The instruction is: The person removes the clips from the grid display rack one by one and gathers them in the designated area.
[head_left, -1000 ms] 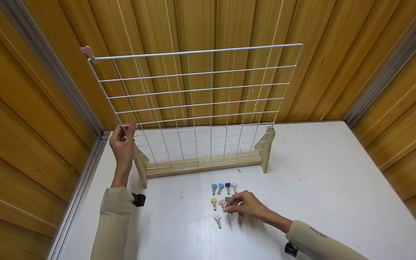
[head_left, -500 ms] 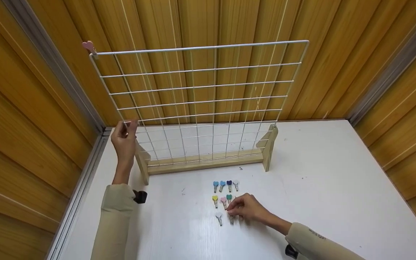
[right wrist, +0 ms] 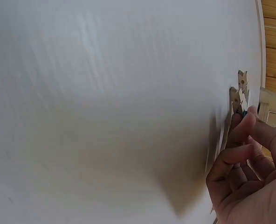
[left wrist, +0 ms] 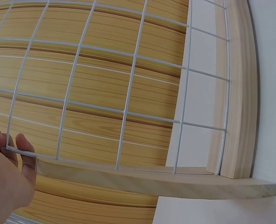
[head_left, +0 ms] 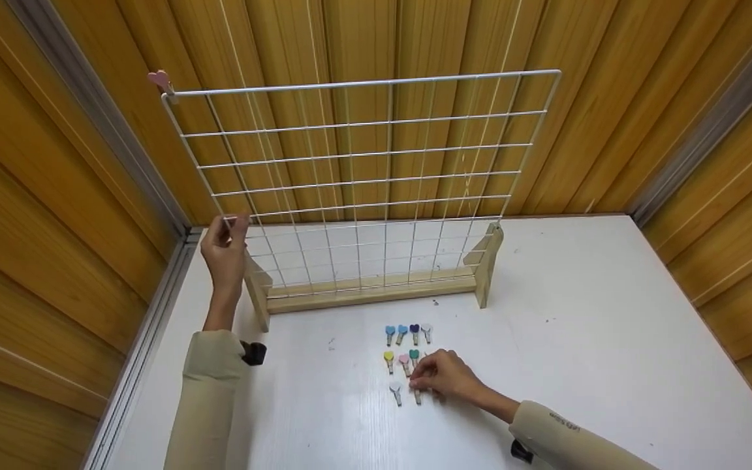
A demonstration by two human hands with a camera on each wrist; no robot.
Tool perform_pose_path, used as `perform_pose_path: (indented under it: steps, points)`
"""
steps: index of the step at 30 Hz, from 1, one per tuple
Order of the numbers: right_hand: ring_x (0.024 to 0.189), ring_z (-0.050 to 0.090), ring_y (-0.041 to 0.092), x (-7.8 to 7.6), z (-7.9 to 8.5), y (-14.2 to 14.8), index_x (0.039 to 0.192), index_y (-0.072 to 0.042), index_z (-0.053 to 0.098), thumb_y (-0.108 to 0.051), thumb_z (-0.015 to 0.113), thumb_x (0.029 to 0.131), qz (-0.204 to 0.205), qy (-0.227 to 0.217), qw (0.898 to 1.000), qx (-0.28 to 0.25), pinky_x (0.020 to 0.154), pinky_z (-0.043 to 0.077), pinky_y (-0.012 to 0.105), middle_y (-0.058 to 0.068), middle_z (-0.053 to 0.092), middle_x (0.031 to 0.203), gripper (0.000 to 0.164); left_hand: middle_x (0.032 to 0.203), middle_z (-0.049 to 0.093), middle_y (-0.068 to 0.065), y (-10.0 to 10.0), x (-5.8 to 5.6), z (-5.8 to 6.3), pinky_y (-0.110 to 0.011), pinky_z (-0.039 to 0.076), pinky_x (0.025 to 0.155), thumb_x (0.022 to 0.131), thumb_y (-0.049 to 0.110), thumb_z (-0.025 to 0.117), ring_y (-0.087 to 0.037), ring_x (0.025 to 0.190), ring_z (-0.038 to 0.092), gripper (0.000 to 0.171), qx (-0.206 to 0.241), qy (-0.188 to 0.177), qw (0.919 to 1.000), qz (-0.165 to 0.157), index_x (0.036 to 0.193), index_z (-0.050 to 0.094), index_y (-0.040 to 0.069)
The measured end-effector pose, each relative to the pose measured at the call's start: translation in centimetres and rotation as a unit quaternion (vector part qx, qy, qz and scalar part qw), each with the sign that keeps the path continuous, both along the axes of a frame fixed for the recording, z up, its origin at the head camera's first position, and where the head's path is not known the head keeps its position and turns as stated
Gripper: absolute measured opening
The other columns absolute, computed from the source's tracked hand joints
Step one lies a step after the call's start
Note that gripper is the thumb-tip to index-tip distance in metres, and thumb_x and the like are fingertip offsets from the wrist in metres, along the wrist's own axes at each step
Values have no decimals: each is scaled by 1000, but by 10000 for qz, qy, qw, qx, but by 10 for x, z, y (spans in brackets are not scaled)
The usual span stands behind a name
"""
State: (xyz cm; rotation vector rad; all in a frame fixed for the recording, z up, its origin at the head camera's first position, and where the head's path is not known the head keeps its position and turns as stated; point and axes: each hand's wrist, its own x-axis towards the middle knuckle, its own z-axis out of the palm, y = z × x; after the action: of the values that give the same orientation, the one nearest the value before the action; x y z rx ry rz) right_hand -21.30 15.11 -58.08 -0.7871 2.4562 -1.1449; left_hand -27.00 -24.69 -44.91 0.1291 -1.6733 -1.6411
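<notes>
My left hand [head_left: 226, 256] grips the left edge of a white wire grid [head_left: 389, 121]; in the left wrist view its fingers [left wrist: 26, 144] lie around the frame's corner at the wooden stand [left wrist: 142, 183]. Low over the table, my right hand [head_left: 449, 375] pinches a small wooden heart clothespin [head_left: 417, 397], whose head is hidden behind the fingertips. Beside that hand lie a green clothespin [head_left: 414, 356], a pink one [head_left: 405, 363] and a white one [head_left: 396, 393]. In the right wrist view, wooden clip ends [right wrist: 238, 99] stick out past the thumb and forefinger.
A pink heart clothespin [head_left: 161, 80] sits clipped at the grid's top left corner. More clothespins, blue [head_left: 402, 331], dark blue [head_left: 414, 331] and yellow [head_left: 389, 359], lie in rows on the white table [head_left: 578, 313]. Wood-patterned panels [head_left: 728, 261] enclose the back and sides.
The view has shifted slightly. My right hand stays by the same clothespin, whose lower end shows more plainly below the fingers. My left hand keeps its hold on the grid.
</notes>
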Motion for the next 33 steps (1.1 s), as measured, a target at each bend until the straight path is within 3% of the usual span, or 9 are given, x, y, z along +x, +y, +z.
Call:
perform_pose_path:
  steps: [4, 12, 22, 27, 33]
  points:
    - [55, 54, 0, 1, -1, 1, 90, -5, 80, -15, 80, 88, -76, 63, 9999, 32, 61, 46, 19, 8, 78, 81, 11, 83, 54, 9, 2, 4, 5, -17, 42, 65, 101, 7, 63, -5, 77, 49, 6, 48, -21, 10000, -85, 96, 67, 7]
    - [69, 59, 1, 1, 3, 2, 95, -3, 80, -12, 79, 88, 120, -119, 9998, 121, 64, 47, 20, 9, 79, 91, 11, 81, 55, 9, 13, 20, 26, -17, 43, 65, 101, 7, 63, -5, 76, 50, 11, 99, -78, 9997, -185, 91, 66, 11]
    - [56, 54, 0, 0, 7, -2, 97, -6, 80, -16, 77, 91, 130, -182, 9997, 101, 57, 44, 18, 8, 79, 90, 12, 81, 55, 8, 10, 19, 26, -17, 42, 66, 101, 10, 63, -6, 76, 48, 11, 47, -109, 9998, -175, 91, 65, 9]
    - [56, 53, 0, -2, 10, 2, 97, -5, 79, -18, 75, 93, 181, -155, 9997, 96, 55, 43, 17, 8, 78, 89, 14, 81, 55, 9, 10, 19, 24, -17, 42, 65, 101, 9, 63, -5, 75, 49, 12, 119, -82, 9996, -233, 90, 65, 12]
    - [65, 54, -1, -13, 26, 4, 99, 2, 77, -15, 72, 95, 462, -8, 9989, 9, 57, 42, 16, 14, 77, 89, 18, 81, 58, 9, 11, 21, 24, -16, 43, 64, 100, 5, 62, -4, 75, 51, 10, 43, 52, 9997, -217, 92, 67, 3]
